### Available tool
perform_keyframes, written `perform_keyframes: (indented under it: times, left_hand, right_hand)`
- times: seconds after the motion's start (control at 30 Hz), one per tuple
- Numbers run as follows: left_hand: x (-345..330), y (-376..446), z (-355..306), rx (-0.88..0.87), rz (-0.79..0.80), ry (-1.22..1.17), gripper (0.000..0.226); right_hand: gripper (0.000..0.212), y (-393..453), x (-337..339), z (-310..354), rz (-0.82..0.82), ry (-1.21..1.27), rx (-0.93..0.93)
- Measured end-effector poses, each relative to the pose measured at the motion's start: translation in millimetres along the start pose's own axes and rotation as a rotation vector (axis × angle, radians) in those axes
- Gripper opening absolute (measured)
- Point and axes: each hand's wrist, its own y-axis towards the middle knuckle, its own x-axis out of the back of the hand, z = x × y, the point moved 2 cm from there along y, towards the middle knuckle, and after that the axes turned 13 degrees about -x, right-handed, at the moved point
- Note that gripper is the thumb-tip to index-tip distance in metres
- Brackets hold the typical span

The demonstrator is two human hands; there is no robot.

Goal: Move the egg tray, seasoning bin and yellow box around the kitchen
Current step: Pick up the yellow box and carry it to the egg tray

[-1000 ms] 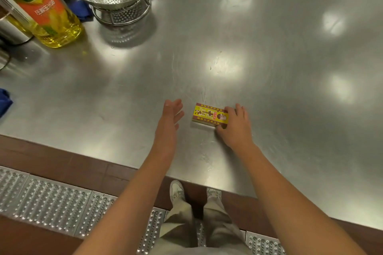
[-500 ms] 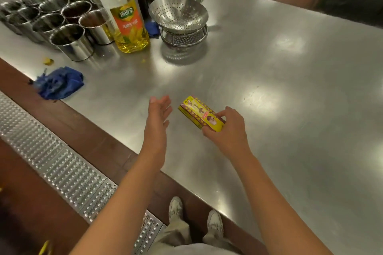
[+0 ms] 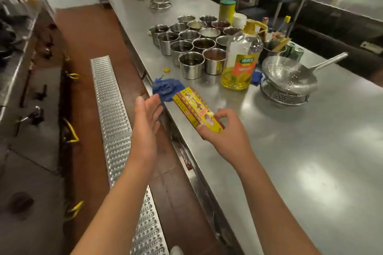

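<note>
My right hand (image 3: 224, 130) grips the near end of the yellow box (image 3: 191, 105), a flat yellow and red carton, and holds it tilted in the air over the front edge of the steel counter (image 3: 300, 161). Just left of the box my left hand (image 3: 146, 117) hovers with straight fingers and holds nothing. It does not touch the box. Several steel seasoning cups (image 3: 191, 65) stand clustered further along the counter. No egg tray shows.
A blue cloth (image 3: 166, 88) lies at the counter edge just beyond the box. An oil bottle (image 3: 240, 62) and a steel colander on a wire stand (image 3: 289, 77) sit to the right. A metal floor grate (image 3: 116, 122) runs along the aisle, with a stove line at left.
My right hand lifted the yellow box off the counter and carried it left toward the counter edge. My view swung left, bringing the seasoning cups and aisle into sight.
</note>
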Motion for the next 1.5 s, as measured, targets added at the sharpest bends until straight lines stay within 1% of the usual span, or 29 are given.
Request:
perform_keyframes:
  times: [0.1,0.17,0.37,0.5,0.57,0.63,0.7,0.8,0.87,0.97,1.07,1.23,1.3,1.37,1.5]
  left_hand:
    - [44,25,-12,-0.029,-0.100,0.000,0.062]
    - [64,40,-16,-0.037,-0.139,0.005,0.062]
    - [106,90,-13,-0.038,-0.240,-0.023,0.061]
    - [125,135,-2,-0.045,-0.307,-0.010,0.073]
    - [131,156,-4,-0.073,-0.342,0.003,0.075]
    - [137,180,-9,-0.105,-0.371,0.045,0.073]
    - [147,201,-15,-0.124,-0.403,0.093,0.065]
    - [170,227,-19,-0.127,-0.454,0.112,0.056]
    - [191,240,-18,-0.118,-0.483,0.096,0.056]
    - [227,269,-10,-0.129,-0.525,0.105,0.054]
    - [263,308,-4,-0.136,-0.517,0.093,0.051]
    - [317,383,0,-0.182,-0.413,0.051,0.055]
    - [329,411,1,-0.197,-0.397,0.061,0.067]
    - [335,439,4,-0.176,-0.391,0.034,0.078]
    - [343,498,14,-0.156,-0.332,0.015,0.086]
  right_hand:
    - [0.044,7,-48,44,0.091,-0.011,0.093]
    - [0.045,13,-73,65,0.142,-0.010,0.130]
    - [0.049,53,-131,99,0.239,-0.034,0.177]
    - [0.049,100,-169,112,0.296,-0.015,0.176]
    - [0.052,122,-187,124,0.322,0.001,0.182]
    - [0.056,144,-206,145,0.350,0.017,0.188]
    - [0.057,161,-228,167,0.385,0.031,0.201]
    - [0.053,176,-267,194,0.467,0.039,0.236]
    - [0.050,182,-296,203,0.524,0.018,0.260]
    - [0.047,197,-336,219,0.534,-0.023,0.270]
    - [0.051,216,-373,242,0.511,-0.058,0.278]
    - [0.053,251,-425,287,0.418,-0.098,0.291]
    - [0.051,261,-441,303,0.401,-0.119,0.298]
    - [0.051,272,-457,314,0.388,-0.130,0.290]
    - [0.052,306,-488,328,0.364,-0.141,0.281]
